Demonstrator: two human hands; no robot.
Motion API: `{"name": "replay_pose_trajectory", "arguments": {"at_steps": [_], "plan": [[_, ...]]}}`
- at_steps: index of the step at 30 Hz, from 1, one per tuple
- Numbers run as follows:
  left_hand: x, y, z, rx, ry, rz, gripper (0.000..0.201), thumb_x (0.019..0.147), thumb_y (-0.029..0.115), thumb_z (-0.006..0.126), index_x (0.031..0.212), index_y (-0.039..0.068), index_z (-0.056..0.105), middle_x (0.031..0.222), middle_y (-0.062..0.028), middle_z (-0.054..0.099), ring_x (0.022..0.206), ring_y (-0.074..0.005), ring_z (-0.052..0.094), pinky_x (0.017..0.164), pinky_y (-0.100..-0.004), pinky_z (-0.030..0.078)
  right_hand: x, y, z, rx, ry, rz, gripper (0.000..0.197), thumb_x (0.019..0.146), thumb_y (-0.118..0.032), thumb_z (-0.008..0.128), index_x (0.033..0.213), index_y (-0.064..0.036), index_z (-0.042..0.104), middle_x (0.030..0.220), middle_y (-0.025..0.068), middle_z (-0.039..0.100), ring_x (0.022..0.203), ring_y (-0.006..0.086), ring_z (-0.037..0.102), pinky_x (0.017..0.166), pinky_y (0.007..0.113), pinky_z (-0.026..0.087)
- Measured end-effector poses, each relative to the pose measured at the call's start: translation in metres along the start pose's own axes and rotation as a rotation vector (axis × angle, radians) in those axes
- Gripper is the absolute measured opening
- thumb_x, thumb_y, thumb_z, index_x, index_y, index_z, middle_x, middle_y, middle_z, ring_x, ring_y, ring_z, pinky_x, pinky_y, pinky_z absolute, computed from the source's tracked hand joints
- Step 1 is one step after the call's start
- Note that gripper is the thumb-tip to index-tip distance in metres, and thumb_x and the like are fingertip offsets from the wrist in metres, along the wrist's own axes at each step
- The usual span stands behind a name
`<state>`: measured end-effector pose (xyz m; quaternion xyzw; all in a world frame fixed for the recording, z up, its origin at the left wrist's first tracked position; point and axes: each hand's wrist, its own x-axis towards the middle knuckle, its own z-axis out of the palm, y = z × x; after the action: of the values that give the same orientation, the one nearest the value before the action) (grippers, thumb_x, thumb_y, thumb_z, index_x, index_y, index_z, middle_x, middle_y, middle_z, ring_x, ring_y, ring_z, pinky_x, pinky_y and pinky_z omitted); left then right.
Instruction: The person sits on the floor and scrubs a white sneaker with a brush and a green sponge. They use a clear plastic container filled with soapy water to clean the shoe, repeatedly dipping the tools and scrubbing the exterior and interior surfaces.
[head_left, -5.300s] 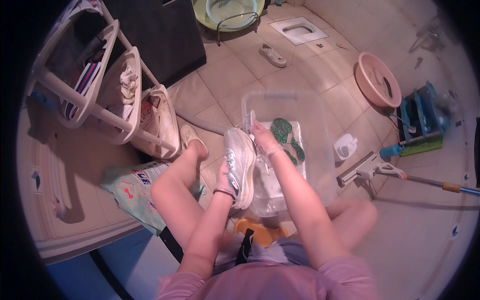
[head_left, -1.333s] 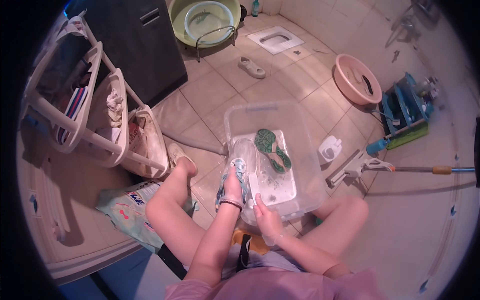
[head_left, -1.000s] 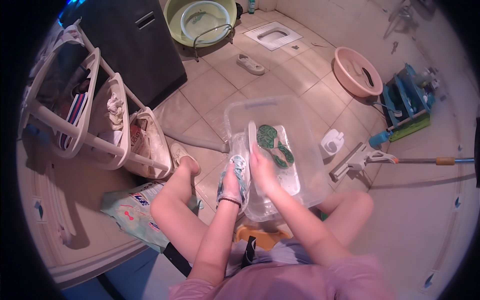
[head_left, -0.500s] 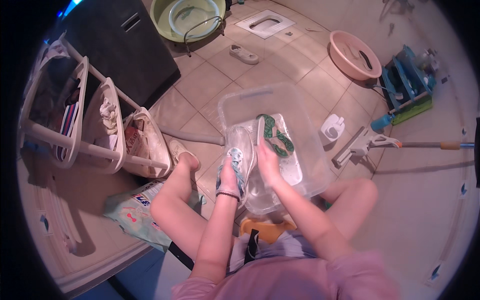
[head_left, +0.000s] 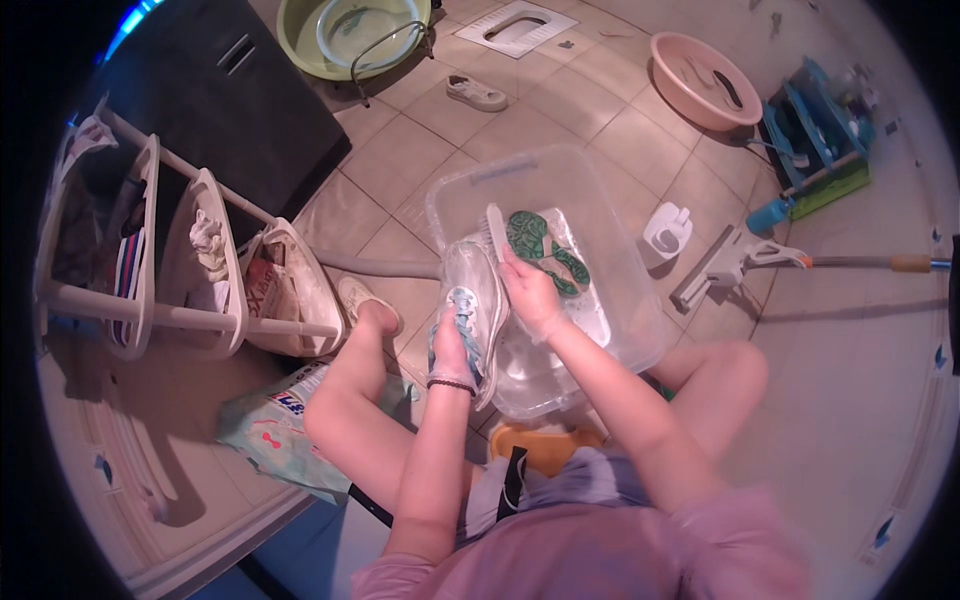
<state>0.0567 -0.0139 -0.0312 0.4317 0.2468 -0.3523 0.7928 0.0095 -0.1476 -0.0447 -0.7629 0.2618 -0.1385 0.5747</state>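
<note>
A white sneaker (head_left: 466, 262) with light blue laces is in my left hand (head_left: 452, 352), whose fingers reach into the shoe's opening, partly hidden by it. Its toe points away from me, over the left side of a translucent plastic tub (head_left: 605, 225). My right hand (head_left: 532, 298) is closed round the handle of a white scrub brush (head_left: 495, 228), with the bristles turned toward the sneaker's right edge. Inside the tub, beyond my right hand, lies a green patterned shoe sole (head_left: 530, 236) above a little water.
Right of the tub stand a white jug (head_left: 667, 236) and a floor squeegee (head_left: 718, 275). A pink basin (head_left: 704, 85) and blue rack (head_left: 812, 130) are farther back. Another sneaker (head_left: 477, 94) lies on the tiles. White shelving (head_left: 215, 255) and a grey hose (head_left: 375, 266) are left.
The brush and my right hand have shifted back along the sneaker's side, and more of the brush shows. My left hand keeps its hold on the sneaker. The whole view has shifted slightly.
</note>
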Motion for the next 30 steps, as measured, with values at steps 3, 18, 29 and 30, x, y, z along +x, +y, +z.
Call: {"name": "replay_pose_trajectory", "arguments": {"at_steps": [3, 18, 29, 30], "plan": [[-0.006, 0.003, -0.002, 0.024, 0.039, 0.056, 0.041, 0.089, 0.028, 0.043, 0.116, -0.002, 0.052, 0.109, -0.0103, 0.059, 0.096, -0.0223, 0.057, 0.086, -0.0325, 0.044, -0.057, 0.012, 0.004, -0.077, 0.003, 0.055, 0.039, 0.093, -0.026, 0.046, 0.127, -0.0092, 0.048, 0.095, 0.0214, 0.062, 0.083, 0.0178, 0.061, 0.074, 0.029, 0.045], [-0.001, 0.006, -0.013, 0.028, 0.058, -0.001, 0.039, 0.086, 0.03, 0.046, 0.109, 0.0, 0.057, 0.102, -0.0103, 0.062, 0.09, -0.022, 0.059, 0.082, -0.0324, 0.046, -0.015, -0.005, -0.008, 0.233, -0.211, 0.134, 0.038, 0.094, -0.018, 0.043, 0.128, 0.0006, 0.044, 0.13, 0.0131, 0.048, 0.117, 0.0156, 0.046, 0.099, 0.026, 0.034], [-0.002, 0.002, -0.001, 0.084, 0.07, 0.035, 0.041, 0.09, 0.031, 0.043, 0.114, -0.001, 0.053, 0.105, -0.011, 0.061, 0.092, -0.0227, 0.06, 0.083, -0.0338, 0.047, 0.016, -0.011, 0.005, 0.178, -0.084, 0.177, 0.036, 0.092, -0.02, 0.047, 0.124, -0.0028, 0.049, 0.114, 0.0153, 0.059, 0.104, 0.0148, 0.054, 0.09, 0.025, 0.039], [-0.004, 0.004, -0.001, 0.1, 0.094, 0.013, 0.041, 0.09, 0.031, 0.043, 0.114, -0.001, 0.053, 0.106, -0.0111, 0.061, 0.092, -0.0228, 0.06, 0.083, -0.034, 0.047, 0.027, -0.017, 0.003, 0.201, -0.145, 0.186, 0.037, 0.092, -0.021, 0.047, 0.124, -0.0041, 0.049, 0.109, 0.0164, 0.061, 0.1, 0.0159, 0.057, 0.088, 0.025, 0.041]]}}
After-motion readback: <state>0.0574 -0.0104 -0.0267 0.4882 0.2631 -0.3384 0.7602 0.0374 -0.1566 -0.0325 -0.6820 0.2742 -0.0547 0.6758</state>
